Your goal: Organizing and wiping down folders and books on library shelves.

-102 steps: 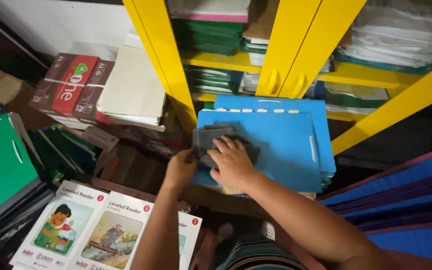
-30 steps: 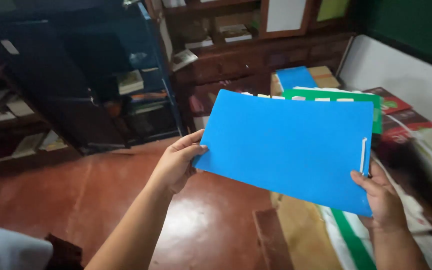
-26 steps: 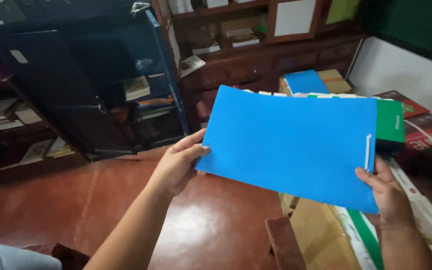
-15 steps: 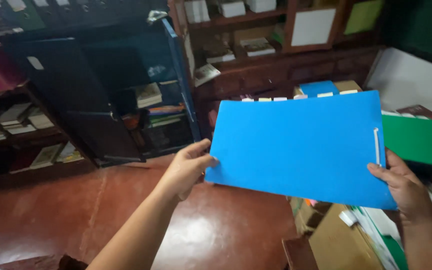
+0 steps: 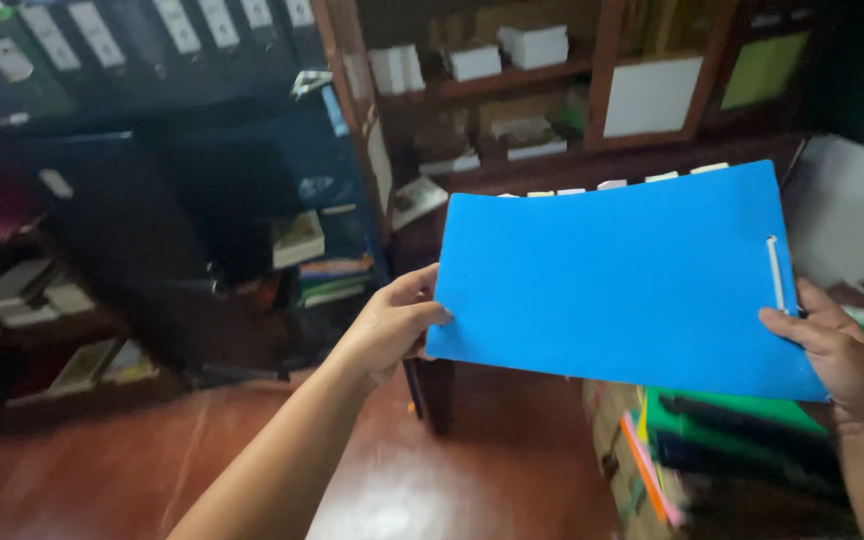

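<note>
I hold a bright blue flat folder [image 5: 617, 275] out in front of me, level with my chest. My left hand [image 5: 392, 325] grips its left edge, thumb on top. My right hand [image 5: 842, 360] grips its right edge, just below a white clip strip. Small pale index tabs stick out along the folder's top edge. The folder covers much of what lies behind it.
A dark metal shelf [image 5: 202, 200] with binders and books stands at left. A brown wooden shelf unit [image 5: 552, 110] with white boxes is behind. Green and dark folders [image 5: 742, 440] are stacked in a box at lower right. The floor [image 5: 132, 460] is polished red-brown.
Earlier both hands rested on blue folders by a yellow shelf. Since then I have turned to the room holding one blue folder; over the last second the view swung further, while the grip stayed the same.
</note>
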